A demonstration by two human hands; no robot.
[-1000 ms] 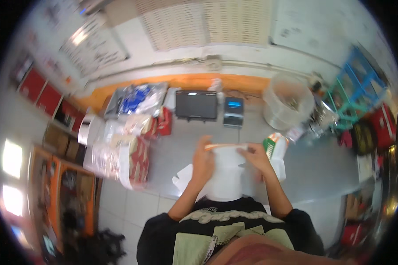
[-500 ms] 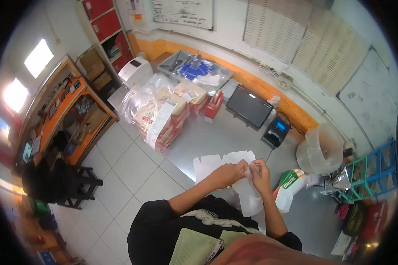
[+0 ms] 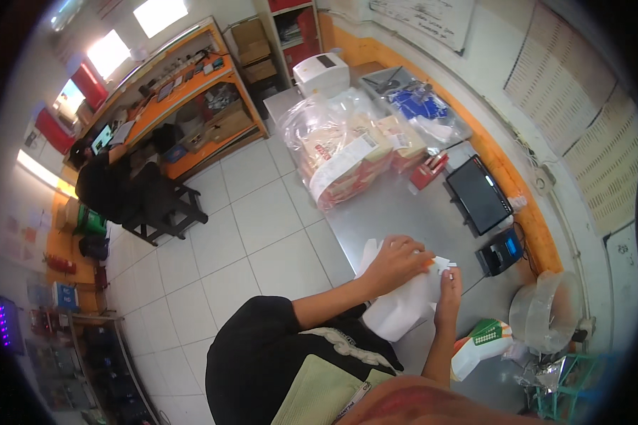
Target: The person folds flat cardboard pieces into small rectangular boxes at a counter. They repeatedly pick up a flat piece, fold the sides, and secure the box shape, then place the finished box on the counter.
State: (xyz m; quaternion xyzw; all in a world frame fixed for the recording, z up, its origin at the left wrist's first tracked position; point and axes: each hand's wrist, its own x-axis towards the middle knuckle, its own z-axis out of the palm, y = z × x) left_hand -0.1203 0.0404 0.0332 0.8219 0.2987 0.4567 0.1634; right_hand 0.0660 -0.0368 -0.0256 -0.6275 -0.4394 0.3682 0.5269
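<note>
A white paper carton, partly folded, is between my hands over the near edge of the metal table. My left hand lies over its upper side, fingers bent round the panel, with a bit of orange print showing by the fingertips. At the carton's right end, my right hand grips the flaps, thumb upward. Just right of my right forearm lies another carton, printed green, orange and white. The carton's underside and some fingertips are hidden.
Plastic-wrapped packs stand on the table beside a red tape dispenser. A dark screen, a small black device and a clear tub line the wall side. Left, a person sits on a black stool.
The view has swung left, bringing more of the seated person into sight. The carton's toothed flaps, spread out before, are now folded over under my left hand. My right hand has shifted to its end.
</note>
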